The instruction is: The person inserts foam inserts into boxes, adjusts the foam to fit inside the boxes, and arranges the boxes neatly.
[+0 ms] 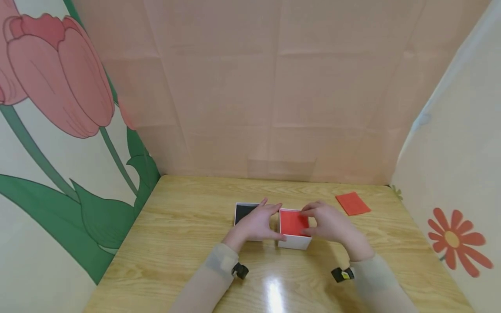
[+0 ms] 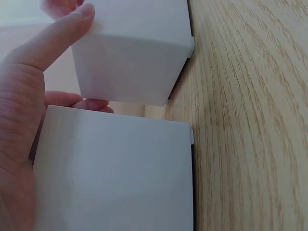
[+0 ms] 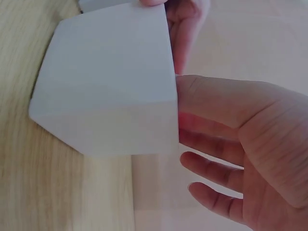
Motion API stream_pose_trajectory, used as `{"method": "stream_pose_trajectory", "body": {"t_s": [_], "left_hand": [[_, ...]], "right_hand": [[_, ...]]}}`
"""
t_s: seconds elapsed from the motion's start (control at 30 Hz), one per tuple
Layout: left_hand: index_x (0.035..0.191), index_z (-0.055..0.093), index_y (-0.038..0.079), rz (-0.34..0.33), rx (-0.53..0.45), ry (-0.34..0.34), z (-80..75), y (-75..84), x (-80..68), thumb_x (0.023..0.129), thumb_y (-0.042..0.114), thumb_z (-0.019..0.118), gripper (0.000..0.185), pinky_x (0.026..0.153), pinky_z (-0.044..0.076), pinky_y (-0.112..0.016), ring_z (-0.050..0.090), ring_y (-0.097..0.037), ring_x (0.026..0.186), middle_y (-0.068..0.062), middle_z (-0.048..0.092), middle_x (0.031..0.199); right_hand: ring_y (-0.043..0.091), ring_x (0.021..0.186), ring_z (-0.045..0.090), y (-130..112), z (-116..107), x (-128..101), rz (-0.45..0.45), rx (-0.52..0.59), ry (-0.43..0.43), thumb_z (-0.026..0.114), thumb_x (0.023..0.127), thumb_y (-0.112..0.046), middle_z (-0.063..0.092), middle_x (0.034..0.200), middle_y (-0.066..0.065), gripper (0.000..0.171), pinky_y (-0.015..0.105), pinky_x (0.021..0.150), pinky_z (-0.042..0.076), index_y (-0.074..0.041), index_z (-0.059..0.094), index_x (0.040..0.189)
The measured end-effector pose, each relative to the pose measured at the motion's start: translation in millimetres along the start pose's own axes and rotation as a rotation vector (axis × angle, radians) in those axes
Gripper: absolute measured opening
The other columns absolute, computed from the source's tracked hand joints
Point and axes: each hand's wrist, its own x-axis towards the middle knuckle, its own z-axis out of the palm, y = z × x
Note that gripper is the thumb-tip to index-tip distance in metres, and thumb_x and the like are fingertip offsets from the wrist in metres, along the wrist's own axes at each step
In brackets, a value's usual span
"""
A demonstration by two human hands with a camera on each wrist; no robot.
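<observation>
A white open box (image 1: 294, 242) stands on the table with a flat red piece (image 1: 292, 222), cloth or paper, inside it. My left hand (image 1: 260, 222) holds this box from its left side, thumb at the near rim and fingers toward the far corner. Over the right rim reaches my right hand (image 1: 328, 221), its thumb and index finger spread and touching the red piece; the other fingers (image 3: 211, 171) extend loosely outside the box. Partly hidden under my left hand is a second white box (image 2: 115, 168) with a black inside (image 1: 243, 211).
A second red square (image 1: 352, 203), cloth or paper, lies on the wooden table (image 1: 188, 217) at the back right. A pinkish sheet (image 1: 219, 95) hangs behind the table. Flower-printed sheets rise along the left and right sides.
</observation>
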Motion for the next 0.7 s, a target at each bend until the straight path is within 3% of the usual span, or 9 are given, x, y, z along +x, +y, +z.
{"method": "stream_pose_trajectory", "body": {"t_s": [0.23, 0.47, 0.7], "left_hand": [[0.167, 0.038, 0.013, 0.001, -0.004, 0.009, 0.0, 0.1, 0.5, 0.083, 0.067, 0.084, 0.11, 0.131, 0.022, -0.045, 0.015, -0.03, 0.164, 0.001, 0.041, 0.169], [0.167, 0.039, 0.01, 0.01, -0.022, 0.002, 1.8, -0.4, 0.2, 0.083, 0.068, 0.084, 0.11, 0.128, 0.028, -0.051, 0.013, -0.038, 0.163, 0.001, 0.039, 0.17], [0.168, 0.038, 0.014, 0.001, -0.016, 0.006, -0.1, 0.2, 2.3, 0.083, 0.067, 0.084, 0.11, 0.13, 0.024, -0.047, 0.014, -0.031, 0.164, 0.001, 0.04, 0.169]], "right_hand": [[0.037, 0.123, 0.063, -2.3, 0.2, 0.1, 0.018, -0.04, -0.004, 0.094, 0.083, -0.039, 0.071, 0.129, 0.008, 0.054, 0.059, 0.099, 0.057, -0.013, 0.08, 0.128], [0.036, 0.121, 0.063, -2.0, 1.2, -2.1, 0.039, -0.014, -0.011, 0.095, 0.082, -0.038, 0.07, 0.129, 0.006, 0.054, 0.058, 0.097, 0.058, -0.014, 0.08, 0.129], [0.036, 0.122, 0.063, 0.4, 2.1, -1.7, 0.036, 0.002, 0.0, 0.094, 0.083, -0.037, 0.071, 0.129, 0.006, 0.053, 0.059, 0.099, 0.057, -0.015, 0.08, 0.13]]}}
